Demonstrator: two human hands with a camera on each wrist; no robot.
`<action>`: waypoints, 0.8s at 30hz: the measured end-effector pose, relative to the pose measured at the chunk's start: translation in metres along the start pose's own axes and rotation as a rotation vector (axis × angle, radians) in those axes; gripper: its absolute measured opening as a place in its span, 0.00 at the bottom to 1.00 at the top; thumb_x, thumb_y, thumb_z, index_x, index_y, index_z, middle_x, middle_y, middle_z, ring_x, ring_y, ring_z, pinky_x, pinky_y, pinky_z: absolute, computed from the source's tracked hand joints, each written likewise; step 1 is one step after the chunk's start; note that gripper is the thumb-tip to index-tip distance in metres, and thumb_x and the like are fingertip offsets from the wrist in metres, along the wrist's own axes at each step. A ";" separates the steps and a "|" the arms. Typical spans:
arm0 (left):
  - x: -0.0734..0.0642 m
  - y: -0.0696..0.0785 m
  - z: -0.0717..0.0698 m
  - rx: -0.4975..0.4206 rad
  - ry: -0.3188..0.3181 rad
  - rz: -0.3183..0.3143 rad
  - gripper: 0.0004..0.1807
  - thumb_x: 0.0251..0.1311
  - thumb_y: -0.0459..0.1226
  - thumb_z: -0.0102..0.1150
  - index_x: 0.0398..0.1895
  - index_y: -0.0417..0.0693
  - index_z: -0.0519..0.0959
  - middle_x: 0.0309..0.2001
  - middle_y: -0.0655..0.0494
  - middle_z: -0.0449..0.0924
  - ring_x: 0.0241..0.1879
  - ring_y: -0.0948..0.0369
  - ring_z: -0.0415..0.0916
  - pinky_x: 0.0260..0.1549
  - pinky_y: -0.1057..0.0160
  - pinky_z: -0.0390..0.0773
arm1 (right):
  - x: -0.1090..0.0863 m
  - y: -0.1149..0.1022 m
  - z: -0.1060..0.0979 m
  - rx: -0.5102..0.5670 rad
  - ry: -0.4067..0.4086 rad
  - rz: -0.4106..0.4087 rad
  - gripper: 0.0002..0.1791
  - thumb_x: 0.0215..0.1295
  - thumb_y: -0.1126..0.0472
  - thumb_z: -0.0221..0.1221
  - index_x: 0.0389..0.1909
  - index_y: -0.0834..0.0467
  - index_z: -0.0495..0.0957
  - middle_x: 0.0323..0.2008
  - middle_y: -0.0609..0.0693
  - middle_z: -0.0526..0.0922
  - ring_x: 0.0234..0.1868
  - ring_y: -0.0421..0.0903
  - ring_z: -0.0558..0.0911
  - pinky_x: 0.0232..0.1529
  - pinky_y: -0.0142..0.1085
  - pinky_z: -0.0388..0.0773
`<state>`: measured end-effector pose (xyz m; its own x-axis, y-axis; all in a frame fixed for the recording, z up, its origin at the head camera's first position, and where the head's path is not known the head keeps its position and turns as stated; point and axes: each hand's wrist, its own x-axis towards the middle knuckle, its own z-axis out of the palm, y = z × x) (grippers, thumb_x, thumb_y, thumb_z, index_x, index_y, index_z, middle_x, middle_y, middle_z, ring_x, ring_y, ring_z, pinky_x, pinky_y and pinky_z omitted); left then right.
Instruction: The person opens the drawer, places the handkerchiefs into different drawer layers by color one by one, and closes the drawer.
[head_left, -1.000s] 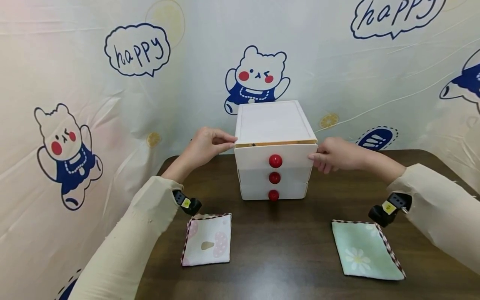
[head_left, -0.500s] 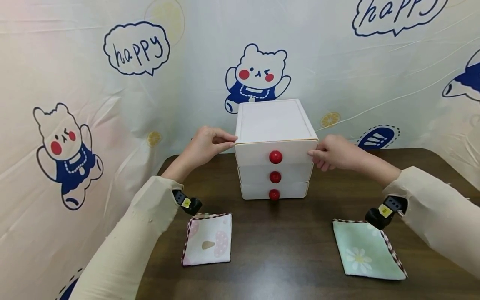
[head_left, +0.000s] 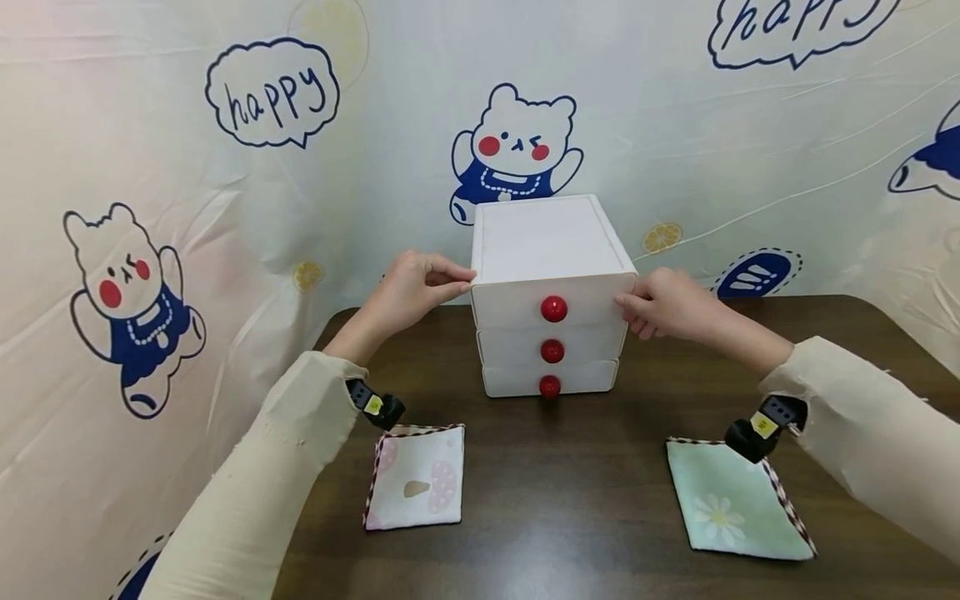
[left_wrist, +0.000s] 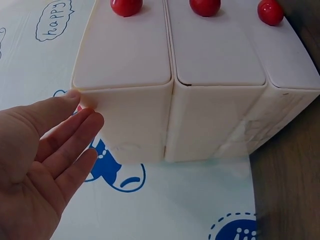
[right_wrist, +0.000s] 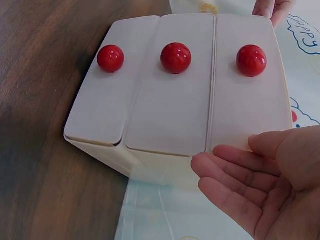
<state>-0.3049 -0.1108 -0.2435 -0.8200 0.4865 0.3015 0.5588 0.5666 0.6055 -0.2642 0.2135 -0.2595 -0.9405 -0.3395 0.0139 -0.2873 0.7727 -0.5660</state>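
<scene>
A white chest of three stacked drawers stands at the back of the table, each drawer front bearing a round red knob. The top drawer sits flush under the lid, and the lower two are also in. At the upper left front corner, my left hand touches the chest with its thumb and fingertips, fingers fairly straight. My right hand is at the right edge of the top drawer. In the right wrist view its thumb presses the drawer front while relaxed fingers lie beside the chest's side.
On the dark wooden table, a white cloth coaster with pink shapes lies front left. A green daisy coaster lies front right, under the right wrist's camera. A cartoon-printed curtain hangs behind the chest.
The top drawer has gone in, and the gap under the lid has closed. My right hand moved slightly inward with it; the left stayed at its corner.
</scene>
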 end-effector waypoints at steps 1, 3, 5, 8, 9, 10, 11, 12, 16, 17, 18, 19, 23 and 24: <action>0.000 0.000 0.000 0.005 0.000 0.000 0.11 0.55 0.32 0.60 0.43 0.42 0.82 0.39 0.51 0.81 0.38 0.60 0.79 0.39 0.65 0.77 | 0.000 0.000 0.001 -0.002 0.006 -0.003 0.17 0.68 0.60 0.50 0.24 0.66 0.79 0.21 0.54 0.80 0.22 0.46 0.79 0.25 0.36 0.79; 0.000 0.001 0.000 0.021 0.002 0.010 0.11 0.55 0.32 0.60 0.43 0.42 0.82 0.39 0.51 0.81 0.39 0.60 0.79 0.40 0.65 0.77 | 0.001 0.000 0.003 -0.003 0.018 -0.008 0.16 0.68 0.60 0.50 0.26 0.67 0.79 0.22 0.55 0.80 0.21 0.45 0.79 0.25 0.36 0.79; 0.000 0.001 0.000 0.046 0.004 0.029 0.12 0.56 0.32 0.60 0.43 0.42 0.82 0.39 0.51 0.81 0.38 0.60 0.78 0.40 0.64 0.77 | 0.003 -0.001 0.005 -0.003 0.028 -0.011 0.16 0.68 0.61 0.51 0.27 0.68 0.79 0.22 0.55 0.80 0.21 0.46 0.79 0.25 0.37 0.79; 0.000 0.003 0.001 0.080 0.011 0.057 0.11 0.56 0.32 0.61 0.43 0.41 0.82 0.39 0.51 0.81 0.38 0.60 0.78 0.40 0.64 0.77 | 0.004 -0.001 0.009 0.006 0.030 -0.012 0.15 0.67 0.61 0.51 0.28 0.68 0.79 0.23 0.55 0.79 0.22 0.47 0.80 0.25 0.37 0.79; 0.000 0.003 0.001 0.086 0.012 0.062 0.11 0.56 0.32 0.61 0.43 0.41 0.82 0.39 0.51 0.81 0.37 0.60 0.78 0.40 0.64 0.77 | 0.005 -0.001 0.011 0.008 0.029 -0.011 0.15 0.67 0.61 0.51 0.28 0.68 0.78 0.23 0.55 0.79 0.22 0.47 0.80 0.25 0.37 0.79; 0.000 0.003 0.001 0.086 0.014 0.063 0.12 0.55 0.32 0.61 0.43 0.41 0.82 0.39 0.51 0.81 0.37 0.60 0.78 0.40 0.64 0.77 | 0.005 -0.001 0.012 0.016 0.026 -0.014 0.15 0.67 0.62 0.51 0.29 0.68 0.78 0.23 0.55 0.79 0.22 0.47 0.80 0.25 0.37 0.79; 0.000 0.003 0.001 0.087 0.016 0.063 0.11 0.55 0.32 0.61 0.43 0.41 0.82 0.39 0.51 0.81 0.37 0.60 0.78 0.40 0.64 0.77 | 0.006 -0.002 0.014 0.025 0.023 -0.017 0.14 0.67 0.62 0.51 0.29 0.68 0.78 0.23 0.55 0.79 0.22 0.47 0.80 0.25 0.37 0.79; 0.000 0.003 0.002 0.082 0.017 0.063 0.12 0.55 0.32 0.61 0.43 0.41 0.82 0.39 0.51 0.81 0.37 0.60 0.78 0.40 0.64 0.77 | 0.007 -0.002 0.015 0.031 0.020 -0.022 0.14 0.67 0.62 0.51 0.30 0.68 0.78 0.23 0.56 0.79 0.22 0.48 0.79 0.25 0.38 0.79; 0.000 0.002 0.002 0.078 0.024 0.063 0.12 0.55 0.31 0.61 0.43 0.41 0.82 0.39 0.51 0.81 0.37 0.60 0.78 0.40 0.64 0.77 | 0.009 -0.003 0.019 0.057 0.019 -0.032 0.12 0.67 0.63 0.51 0.32 0.68 0.78 0.24 0.57 0.78 0.23 0.48 0.78 0.27 0.41 0.80; 0.000 0.002 0.002 0.082 0.027 0.064 0.12 0.55 0.31 0.61 0.43 0.41 0.82 0.39 0.51 0.81 0.37 0.60 0.78 0.40 0.64 0.77 | 0.009 -0.003 0.020 0.059 0.018 -0.031 0.12 0.67 0.63 0.52 0.32 0.68 0.78 0.24 0.57 0.78 0.23 0.49 0.78 0.28 0.41 0.80; 0.000 0.002 0.003 0.084 0.029 0.064 0.11 0.55 0.32 0.61 0.43 0.41 0.82 0.38 0.51 0.81 0.37 0.61 0.78 0.40 0.64 0.77 | 0.009 -0.004 0.021 0.063 0.016 -0.029 0.12 0.66 0.63 0.52 0.32 0.68 0.78 0.24 0.57 0.78 0.23 0.49 0.78 0.27 0.41 0.80; 0.000 0.002 0.003 0.089 0.033 0.063 0.11 0.55 0.32 0.62 0.43 0.41 0.82 0.38 0.52 0.81 0.37 0.61 0.78 0.40 0.65 0.77 | 0.010 -0.004 0.022 0.068 0.013 -0.028 0.12 0.66 0.63 0.52 0.32 0.69 0.79 0.24 0.57 0.78 0.23 0.49 0.78 0.27 0.41 0.80; 0.000 0.001 0.004 0.092 0.041 0.064 0.11 0.54 0.32 0.62 0.42 0.41 0.82 0.38 0.52 0.81 0.36 0.62 0.78 0.41 0.64 0.77 | 0.009 -0.004 0.025 0.084 0.001 -0.028 0.12 0.66 0.63 0.53 0.32 0.69 0.79 0.24 0.56 0.78 0.23 0.49 0.79 0.26 0.38 0.80; 0.000 0.001 0.004 0.091 0.042 0.064 0.11 0.54 0.32 0.62 0.42 0.41 0.82 0.38 0.52 0.81 0.36 0.62 0.78 0.41 0.64 0.77 | 0.010 -0.004 0.026 0.084 0.000 -0.034 0.12 0.66 0.63 0.53 0.32 0.69 0.79 0.23 0.56 0.78 0.23 0.48 0.79 0.26 0.37 0.79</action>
<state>-0.3040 -0.1079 -0.2458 -0.7860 0.4959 0.3692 0.6172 0.5943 0.5157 -0.2675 0.1936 -0.2787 -0.9305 -0.3647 0.0337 -0.3024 0.7130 -0.6327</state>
